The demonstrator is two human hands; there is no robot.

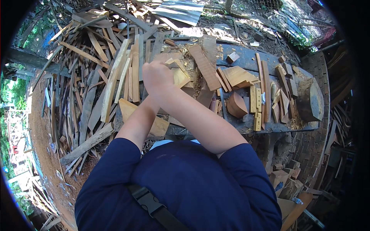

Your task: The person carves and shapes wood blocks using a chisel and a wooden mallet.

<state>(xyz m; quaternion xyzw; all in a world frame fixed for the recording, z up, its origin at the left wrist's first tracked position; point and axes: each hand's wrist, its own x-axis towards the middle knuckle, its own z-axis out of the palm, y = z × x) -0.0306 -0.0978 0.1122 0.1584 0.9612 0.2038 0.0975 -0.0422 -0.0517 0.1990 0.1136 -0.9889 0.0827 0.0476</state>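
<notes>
My right hand (157, 77), fingers curled closed, is over the middle of the cluttered dark workbench (241, 56); whatever it grips is hidden behind it. My left hand is covered by it, with only the left forearm (140, 119) showing beneath. Just past both hands lies a pale yellow wood piece (181, 80) among shavings and offcuts. A reddish-brown board (203, 65) lies slanted to their right, and a broad light-wood piece (156, 128) is below my left forearm.
Long loose slats (92, 69) are heaped at the left. Wooden blocks (257, 107), a rounded brown piece (237, 104) and a log stump (310, 100) sit at the right. Corrugated sheet (179, 12) lies on the ground beyond, near wire fencing (266, 11).
</notes>
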